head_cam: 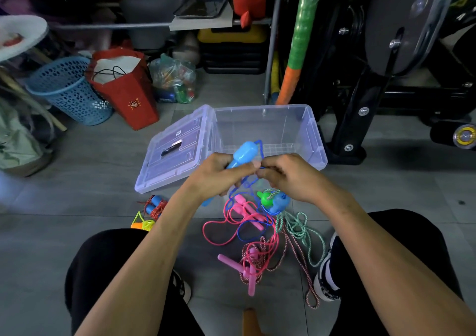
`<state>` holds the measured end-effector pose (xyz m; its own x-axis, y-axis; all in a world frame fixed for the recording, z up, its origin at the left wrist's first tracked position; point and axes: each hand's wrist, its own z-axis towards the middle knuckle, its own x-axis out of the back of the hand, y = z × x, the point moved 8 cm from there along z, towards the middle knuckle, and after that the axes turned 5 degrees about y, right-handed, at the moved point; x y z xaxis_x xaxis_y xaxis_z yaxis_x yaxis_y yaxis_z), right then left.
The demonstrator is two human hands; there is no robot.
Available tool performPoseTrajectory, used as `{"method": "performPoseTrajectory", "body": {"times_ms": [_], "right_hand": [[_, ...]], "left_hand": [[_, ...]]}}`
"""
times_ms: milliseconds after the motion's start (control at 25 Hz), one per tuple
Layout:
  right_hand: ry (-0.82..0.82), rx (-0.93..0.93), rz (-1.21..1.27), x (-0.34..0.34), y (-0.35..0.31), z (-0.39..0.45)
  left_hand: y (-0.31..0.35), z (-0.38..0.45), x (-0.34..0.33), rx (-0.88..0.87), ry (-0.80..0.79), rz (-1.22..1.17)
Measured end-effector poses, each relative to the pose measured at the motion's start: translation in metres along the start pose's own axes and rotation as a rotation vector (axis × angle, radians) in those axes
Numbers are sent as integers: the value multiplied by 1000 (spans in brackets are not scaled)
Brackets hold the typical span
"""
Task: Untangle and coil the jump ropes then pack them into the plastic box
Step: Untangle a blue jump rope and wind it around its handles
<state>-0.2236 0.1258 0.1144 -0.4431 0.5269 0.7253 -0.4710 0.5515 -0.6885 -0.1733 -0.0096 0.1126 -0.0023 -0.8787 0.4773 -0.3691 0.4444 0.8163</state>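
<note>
My left hand (221, 173) grips a light blue jump-rope handle (243, 154) held above the floor. My right hand (286, 174) pinches the thin blue cord (260, 149) that loops up from that handle. The cord trails down into a tangle of pink ropes (231, 222) with pink handles (251, 276), a green and white twisted rope (301, 230) and a green and blue handle pair (274, 200) on the floor between my knees. The clear plastic box (313, 132) stands open behind my hands, its lid (170, 153) lying to its left.
A coiled rope with blue handles (154, 205) and a yellow-orange one (141, 223) lie left of my forearm. A blue basket (68, 91), a red bag (126, 88) and black exercise equipment (386, 52) surround the tiled floor. My shoes (327, 271) flank the pile.
</note>
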Motion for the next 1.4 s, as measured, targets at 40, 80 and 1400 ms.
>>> {"method": "performPoseTrajectory", "body": {"times_ms": [40,80,1400], "right_hand": [[8,10,2,0,0,0],[13,22,2,0,-1,0],[-36,-121,112,-6,27,-13]], "left_hand": [[2,-1,-2,-26,-7,50],[2,-1,-3,-40,2,52],[2,2,10,8,297,-578]]}}
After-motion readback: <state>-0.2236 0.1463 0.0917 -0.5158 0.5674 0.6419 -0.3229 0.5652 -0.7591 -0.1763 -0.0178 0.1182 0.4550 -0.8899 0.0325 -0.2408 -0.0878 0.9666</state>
